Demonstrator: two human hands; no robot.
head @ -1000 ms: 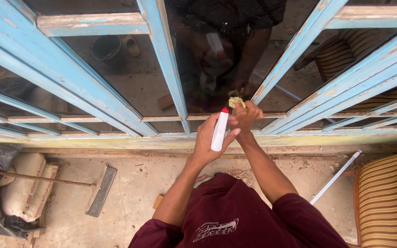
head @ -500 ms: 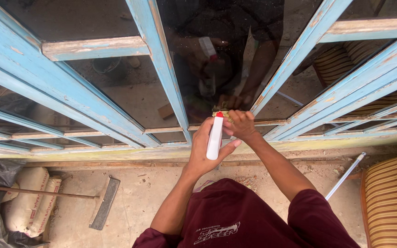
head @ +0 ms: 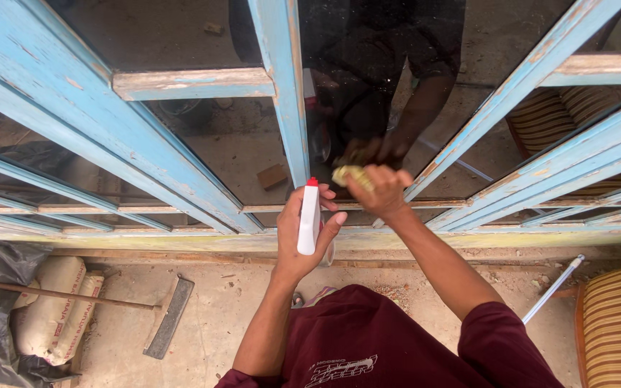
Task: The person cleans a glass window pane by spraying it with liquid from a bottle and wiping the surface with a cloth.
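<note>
Left hand (head: 297,241) grip clamped on white spray bottle (head: 308,218), right hand (head: 380,188) grip clamped on yellow cloth (head: 351,174)

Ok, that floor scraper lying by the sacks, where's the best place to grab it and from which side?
Probably the long handle, gripped mid-shaft from above. It lies flat on the concrete floor, crossing the sacks, with its top side exposed. The flat blade at the end is wide and thin, a poor grip.

Floor scraper (head: 159,316), sacks (head: 48,309), striped chair (head: 616,327), metal pole (head: 553,289)
</note>
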